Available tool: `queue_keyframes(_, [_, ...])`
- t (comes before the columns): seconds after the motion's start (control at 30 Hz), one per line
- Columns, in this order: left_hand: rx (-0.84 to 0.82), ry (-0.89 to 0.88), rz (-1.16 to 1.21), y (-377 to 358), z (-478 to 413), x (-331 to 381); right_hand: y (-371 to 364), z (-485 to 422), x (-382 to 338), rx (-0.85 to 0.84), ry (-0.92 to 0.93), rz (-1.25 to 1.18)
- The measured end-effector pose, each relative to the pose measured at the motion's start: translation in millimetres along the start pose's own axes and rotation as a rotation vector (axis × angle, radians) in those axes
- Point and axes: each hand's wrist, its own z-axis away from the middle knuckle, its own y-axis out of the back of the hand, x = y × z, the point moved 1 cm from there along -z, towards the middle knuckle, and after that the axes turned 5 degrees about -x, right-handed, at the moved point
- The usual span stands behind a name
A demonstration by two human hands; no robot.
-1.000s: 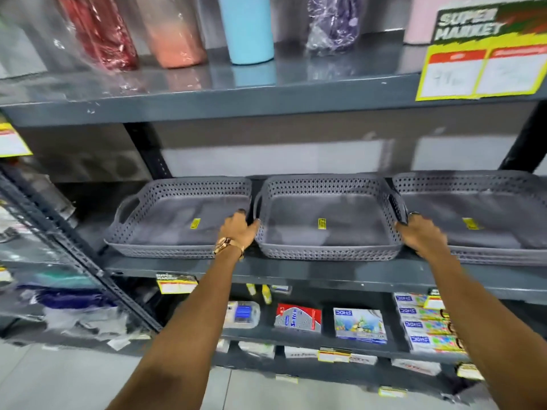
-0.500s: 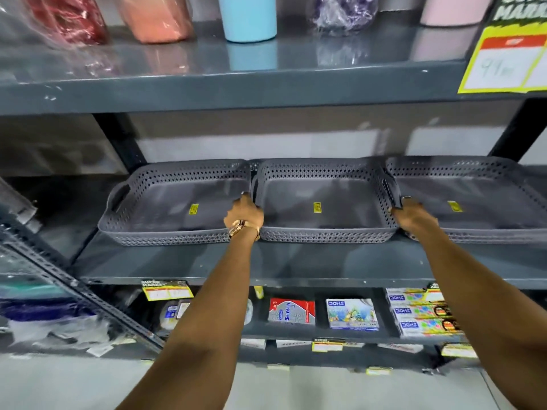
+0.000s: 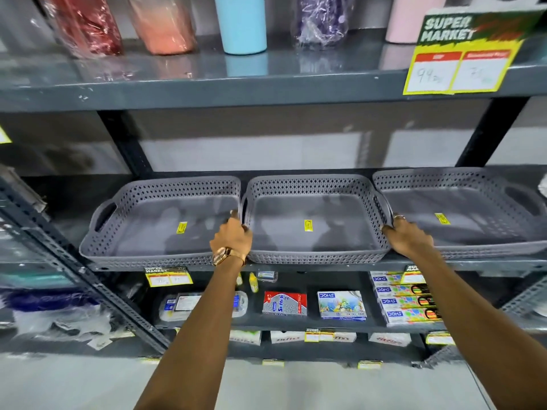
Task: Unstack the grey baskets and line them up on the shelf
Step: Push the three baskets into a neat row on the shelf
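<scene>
Three flat grey baskets with perforated walls stand side by side on the middle shelf (image 3: 310, 266). The middle basket (image 3: 313, 255) has a yellow sticker on its floor. My left hand (image 3: 232, 236), with a gold watch on the wrist, grips its left handle. My right hand (image 3: 410, 236) grips its right handle. The left basket (image 3: 133, 253) and the right basket (image 3: 488, 250) touch it on either side. Each holds nothing but a yellow sticker.
Above, an upper shelf (image 3: 266, 84) carries wrapped tumblers and a light blue tumbler (image 3: 241, 23), with a yellow price sign (image 3: 458, 54) hanging at the right. Below are boxes of stationery (image 3: 340, 304) and price tags. A slanted metal brace (image 3: 88, 279) runs at the left.
Both hands stay on the middle basket's handles. The basket sits deeper on the shelf than a second ago, now level with its neighbours. The camera view has shifted slightly.
</scene>
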Motion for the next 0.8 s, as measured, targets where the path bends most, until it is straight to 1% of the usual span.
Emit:
queue_keyframes(0.3, [-0.002,-0.026,0.0,5,-1,1,-2,5,-2,0.013,0.006,0.008])
queue_keyframes(0.57, [0.034,-0.067,-0.028,-3,-11,-6,-4,7,0,0.083,0.021,0.021])
queue_keyframes(0.8, [0.058,-0.066,-0.034,-4,-17,-8,-8,-1,2,0.11,-0.03,0.037])
